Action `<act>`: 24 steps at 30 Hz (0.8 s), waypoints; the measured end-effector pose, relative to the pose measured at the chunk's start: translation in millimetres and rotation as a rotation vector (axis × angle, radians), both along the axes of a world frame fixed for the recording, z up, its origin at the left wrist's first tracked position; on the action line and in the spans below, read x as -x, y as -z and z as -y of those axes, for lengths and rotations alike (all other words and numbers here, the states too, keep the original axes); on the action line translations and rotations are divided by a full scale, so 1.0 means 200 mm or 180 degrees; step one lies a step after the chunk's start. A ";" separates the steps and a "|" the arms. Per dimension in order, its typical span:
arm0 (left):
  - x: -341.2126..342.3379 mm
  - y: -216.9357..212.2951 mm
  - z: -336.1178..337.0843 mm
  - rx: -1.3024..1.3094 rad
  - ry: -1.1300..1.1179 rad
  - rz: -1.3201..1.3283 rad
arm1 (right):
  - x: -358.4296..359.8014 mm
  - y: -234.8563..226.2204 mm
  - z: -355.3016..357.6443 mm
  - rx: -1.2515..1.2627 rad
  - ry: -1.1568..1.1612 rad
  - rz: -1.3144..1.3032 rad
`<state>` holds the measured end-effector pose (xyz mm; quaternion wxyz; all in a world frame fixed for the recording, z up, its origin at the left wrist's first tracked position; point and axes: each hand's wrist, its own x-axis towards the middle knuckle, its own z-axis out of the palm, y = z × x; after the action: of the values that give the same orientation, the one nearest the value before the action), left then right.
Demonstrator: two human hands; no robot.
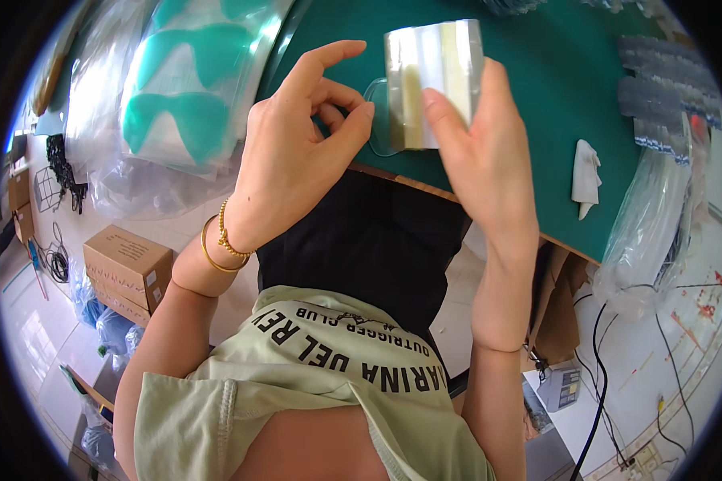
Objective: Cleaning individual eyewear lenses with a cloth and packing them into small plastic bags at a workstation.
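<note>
My right hand (481, 152) holds up a small shiny silver pouch (433, 76) above the near edge of the green table (553, 88), fingers wrapped round its right side and thumb on its front. My left hand (301, 148) is beside it on the left. Its thumb and fingers pinch the edge of a clear plastic piece (379, 120) that sticks out from behind the pouch. Two gold bracelets circle my left wrist.
A white crumpled cloth (586, 178) lies on the table at right. Grey strips (666, 80) and a clear plastic bag (646, 232) sit at the far right edge. Clear bags of green-tinted parts (188, 88) lie left. Cardboard boxes (124, 268) and cables are on the floor.
</note>
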<state>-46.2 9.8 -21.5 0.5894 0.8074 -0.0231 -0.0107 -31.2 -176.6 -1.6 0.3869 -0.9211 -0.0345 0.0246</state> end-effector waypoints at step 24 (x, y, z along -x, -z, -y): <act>0.00 0.03 0.00 0.0079 -0.0280 0.0240 | 0.04 -0.16 0.35 -0.0565 0.0804 0.0221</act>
<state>-46.3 9.6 -26.7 0.5980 0.8001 -0.0100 0.0459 -38.5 -245.9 29.8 0.4654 -0.8806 0.0662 -0.0593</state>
